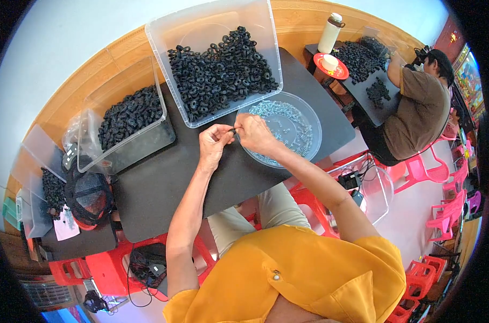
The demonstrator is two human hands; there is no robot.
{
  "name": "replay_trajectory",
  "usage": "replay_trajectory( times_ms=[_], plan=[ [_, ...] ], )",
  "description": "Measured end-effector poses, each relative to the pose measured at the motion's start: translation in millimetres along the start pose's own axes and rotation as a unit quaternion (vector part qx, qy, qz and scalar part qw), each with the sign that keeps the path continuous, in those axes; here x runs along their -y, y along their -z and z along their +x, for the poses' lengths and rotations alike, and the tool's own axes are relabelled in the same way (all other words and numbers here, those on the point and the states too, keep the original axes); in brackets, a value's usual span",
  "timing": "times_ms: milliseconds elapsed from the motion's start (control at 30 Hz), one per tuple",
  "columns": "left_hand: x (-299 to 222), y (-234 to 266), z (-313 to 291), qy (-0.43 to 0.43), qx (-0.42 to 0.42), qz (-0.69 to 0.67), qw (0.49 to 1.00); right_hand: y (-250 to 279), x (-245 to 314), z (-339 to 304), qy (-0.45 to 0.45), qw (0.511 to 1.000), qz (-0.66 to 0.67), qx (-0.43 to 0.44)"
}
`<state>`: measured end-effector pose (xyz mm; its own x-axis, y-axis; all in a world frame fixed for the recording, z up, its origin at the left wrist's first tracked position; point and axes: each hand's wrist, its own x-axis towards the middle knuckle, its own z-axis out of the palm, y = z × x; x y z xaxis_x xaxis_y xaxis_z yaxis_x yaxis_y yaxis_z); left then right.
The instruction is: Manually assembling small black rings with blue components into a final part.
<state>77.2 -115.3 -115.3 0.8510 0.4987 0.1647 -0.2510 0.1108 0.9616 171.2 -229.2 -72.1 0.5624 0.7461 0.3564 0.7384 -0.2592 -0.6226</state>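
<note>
My left hand (215,144) is closed in a pinch on a small black ring-shaped part (232,131), held above the dark table (169,185). Close against it, my right hand (254,133) has its fingers pressed together at the same part; whatever else they grip is too small to make out. Under my right wrist stands a round clear tub (315,129) with many tiny shiny pieces (287,126) spread over its bottom. Just beyond both hands, a large clear bin (215,22) is tilted toward me, heaped with black ring-shaped parts (217,75).
To the left stands another clear bin (142,139) of black parts, beside a black mesh-backed cap (88,196). At the far right a person in a brown shirt (419,110) sits at a table with black parts, a bottle (330,33) and a red plate (339,70). Pink chairs (446,215) stand behind.
</note>
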Motion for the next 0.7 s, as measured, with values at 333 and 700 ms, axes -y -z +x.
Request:
replay_trajectory(
  times_ms=[333, 700],
  plan=[
    [7.9, 1.1, 1.7, -0.045, -0.100, 0.014, 0.994, -16.5, 24.7, -3.9, 0.079, 0.992, -0.085, -0.046],
    [1.1, 2.7, -1.7, 0.022, -0.125, -0.003, 0.992, -23.6, 28.3, -4.4, 0.120, 0.973, -0.194, -0.046]
  ],
)
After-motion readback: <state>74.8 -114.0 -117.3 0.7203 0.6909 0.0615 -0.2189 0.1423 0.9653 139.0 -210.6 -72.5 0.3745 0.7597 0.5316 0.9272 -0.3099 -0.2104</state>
